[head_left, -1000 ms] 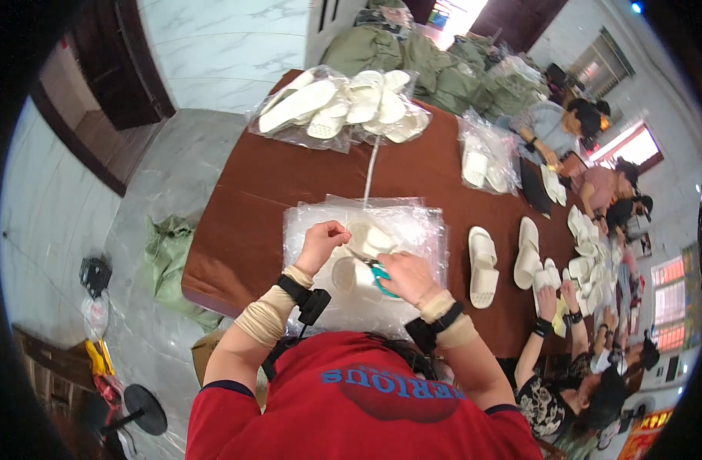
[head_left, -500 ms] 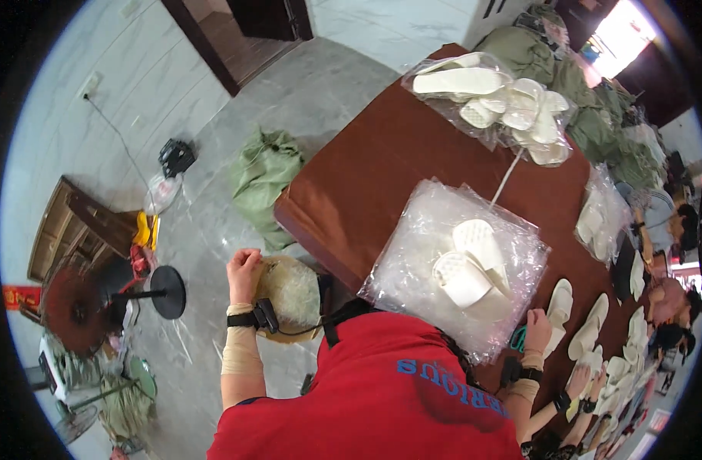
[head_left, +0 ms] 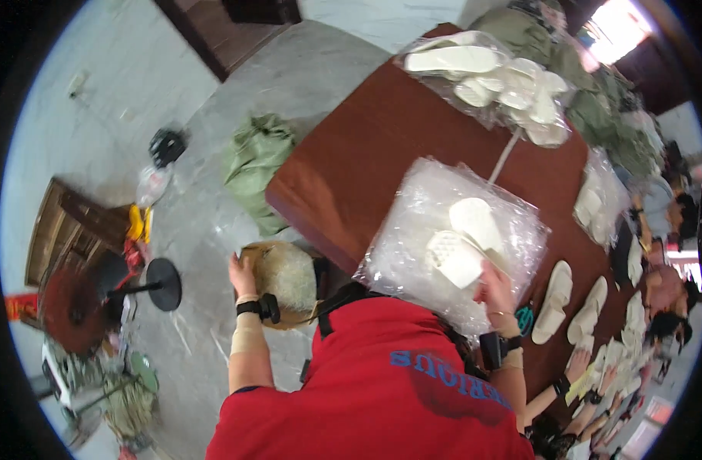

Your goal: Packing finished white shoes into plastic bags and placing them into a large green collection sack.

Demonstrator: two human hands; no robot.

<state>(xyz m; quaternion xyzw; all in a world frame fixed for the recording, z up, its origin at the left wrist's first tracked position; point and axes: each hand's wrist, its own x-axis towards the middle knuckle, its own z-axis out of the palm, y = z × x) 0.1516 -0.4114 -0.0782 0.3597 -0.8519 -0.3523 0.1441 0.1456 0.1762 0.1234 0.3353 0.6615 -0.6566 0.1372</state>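
Note:
A pair of white slippers (head_left: 460,259) lies overlapped on a stack of clear plastic bags (head_left: 401,253) on the brown-covered table. My right hand (head_left: 495,291) is at the near right edge of the slippers, its fingers curled against the lower one. Out to the left, over the floor, my left hand (head_left: 243,274) hangs beside the rim of a tan, open-topped container (head_left: 282,282) with clear plastic in it. Its fingers are somewhat apart, with nothing seen in them.
Bagged white slippers (head_left: 512,92) lie at the table's far end. More slippers (head_left: 553,303) line the right side, beside a teal ring-shaped item (head_left: 524,320). Other people's hands (head_left: 577,364) work at lower right. A green sack (head_left: 260,165) and a fan (head_left: 79,310) stand left.
My right hand has moved left from the table's right side to the slippers. My left hand has opened slightly beside the container. The whole view has shifted a little.

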